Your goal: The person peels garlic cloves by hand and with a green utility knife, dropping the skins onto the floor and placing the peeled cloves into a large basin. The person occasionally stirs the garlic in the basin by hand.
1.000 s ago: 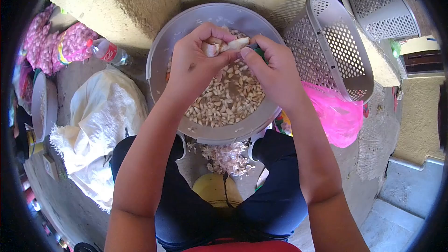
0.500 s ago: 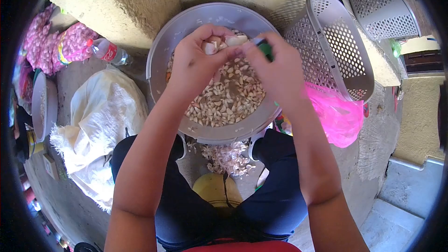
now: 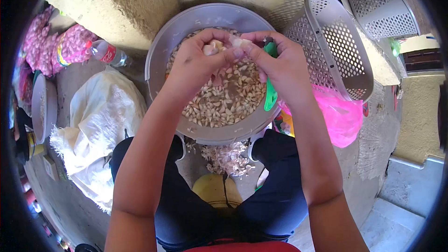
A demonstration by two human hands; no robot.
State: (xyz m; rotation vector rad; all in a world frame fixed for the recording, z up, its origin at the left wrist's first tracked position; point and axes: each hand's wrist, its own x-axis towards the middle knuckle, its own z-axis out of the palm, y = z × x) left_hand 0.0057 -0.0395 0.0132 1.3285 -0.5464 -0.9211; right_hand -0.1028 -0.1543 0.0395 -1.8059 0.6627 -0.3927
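Note:
Over a wide grey basin [image 3: 161, 46], my two hands meet at the fingertips. My left hand [image 3: 193, 63] is closed around several garlic cloves [image 3: 213, 47], partly hidden by its fingers. My right hand [image 3: 284, 63] grips what looks like a small knife by its green handle [image 3: 270, 97], whose lower end hangs below the palm; no blade is discernible. Its thumb and forefinger pinch a whitish clove [image 3: 239, 42] at the left fingertips. Below, many loose garlic cloves [image 3: 224, 107] lie in water in the basin.
Garlic skins [image 3: 228, 158] litter the floor between my feet. A white woven sack [image 3: 100, 112], a cola bottle [image 3: 107, 52] and pink net bags of garlic [image 3: 77, 42] are leftward. Rightward are a perforated basket [image 3: 343, 49] and a pink plastic bag [image 3: 338, 116].
My right hand, blurred before, has turned and settled against the left fingertips. The green handle now shows along its palm. My left hand stays nearly in place with the cloves.

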